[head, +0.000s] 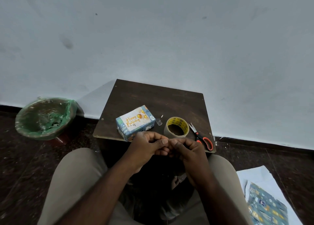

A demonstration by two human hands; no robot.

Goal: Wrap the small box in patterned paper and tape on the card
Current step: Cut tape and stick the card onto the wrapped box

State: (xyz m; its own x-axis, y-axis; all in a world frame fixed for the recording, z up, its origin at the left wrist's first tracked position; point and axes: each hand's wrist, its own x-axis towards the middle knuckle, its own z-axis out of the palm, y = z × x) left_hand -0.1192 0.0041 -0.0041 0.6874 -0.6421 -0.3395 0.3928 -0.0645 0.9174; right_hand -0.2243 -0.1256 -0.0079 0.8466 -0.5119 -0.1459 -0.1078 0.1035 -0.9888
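The small box [136, 133] sits on the near left part of the dark, flat wooden bench [153, 99]. Shiny blue paper with little pictures covers it. The white card [134, 120] with gold "Happy Birthday" writing lies flat on its top.

The left hand [146, 145] and right hand [188, 148] meet just in front of the box, fingers curled and fingertips touching. I cannot tell if either grip holds anything.

A round roll of brown tape [168, 131] lies flat to the right of the box. Scissors [202, 138] with red and black handles lie just past it. A sheet of patterned paper [266, 207] lies on the dark floor at the right. A round bin [22, 123] with a crinkly green bag stands at the left.
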